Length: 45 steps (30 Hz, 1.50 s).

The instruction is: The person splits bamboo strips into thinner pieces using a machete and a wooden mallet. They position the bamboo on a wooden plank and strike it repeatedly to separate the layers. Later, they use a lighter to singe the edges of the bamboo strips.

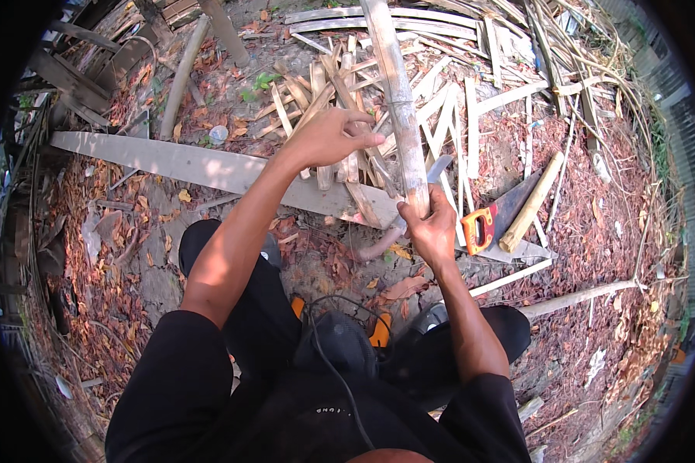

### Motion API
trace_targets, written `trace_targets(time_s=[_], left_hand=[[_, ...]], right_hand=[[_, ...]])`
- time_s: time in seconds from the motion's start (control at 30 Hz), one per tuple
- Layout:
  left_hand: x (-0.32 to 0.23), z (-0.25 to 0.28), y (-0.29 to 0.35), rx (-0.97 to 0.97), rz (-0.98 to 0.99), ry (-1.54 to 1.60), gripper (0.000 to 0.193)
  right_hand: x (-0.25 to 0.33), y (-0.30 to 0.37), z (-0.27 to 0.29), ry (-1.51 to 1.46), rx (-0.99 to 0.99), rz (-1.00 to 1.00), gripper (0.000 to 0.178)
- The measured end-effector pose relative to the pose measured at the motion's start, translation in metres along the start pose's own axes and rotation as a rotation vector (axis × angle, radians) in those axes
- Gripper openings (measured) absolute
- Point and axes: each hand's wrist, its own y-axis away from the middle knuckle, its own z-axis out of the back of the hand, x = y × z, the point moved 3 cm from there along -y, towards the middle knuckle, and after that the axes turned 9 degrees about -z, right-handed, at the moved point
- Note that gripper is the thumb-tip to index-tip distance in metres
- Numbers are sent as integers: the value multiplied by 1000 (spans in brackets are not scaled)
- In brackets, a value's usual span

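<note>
A split-looking, pale bamboo pole (398, 100) runs away from me, with a ring-like joint partway along it. My right hand (432, 231) is closed round its near end, the thumb along the side. To the left of the pole, my left hand (336, 139) is held up with its fingers apart and bent, holding nothing; whether the fingertips touch the pole I cannot tell. Under the pole a knife blade (439, 168) shows on the right, and a curved, pinkish-brown handle-like piece (382, 244) on the left; the stretch between them is hidden.
A long grey plank (170, 162) crosses the ground before me. On its right part lie a handsaw with an orange handle (479, 230) and a short round pole (531, 202). Several split bamboo strips (316, 89) are heaped beyond. Dry leaves cover much of the ground.
</note>
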Motion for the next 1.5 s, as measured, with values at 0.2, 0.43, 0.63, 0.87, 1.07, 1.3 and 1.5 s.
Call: trace_targets(time_s=[0.2, 0.43, 0.63, 0.87, 1.07, 1.3, 1.5], left_hand=[[97, 39, 2, -42, 401, -493, 67], [206, 6, 29, 158, 885, -572, 63], [246, -13, 62, 298, 728, -690, 55], [162, -19, 1, -166, 434, 358, 61], [127, -20, -9, 327, 263, -490, 100], [40, 182, 43, -61, 170, -545, 79], [53, 260, 186, -352, 389, -519, 58]], right_hand=[[-12, -14, 16, 48, 69, -155, 47], [27, -63, -5, 61, 78, 204, 77], [-51, -90, 16, 428, -53, -42, 56], [-43, -60, 12, 463, 136, 26, 49], [-20, -46, 37, 564, 108, 64, 49], [-6, -21, 76, 380, 75, -71, 42], [-2, -9, 92, 497, -20, -70, 50]])
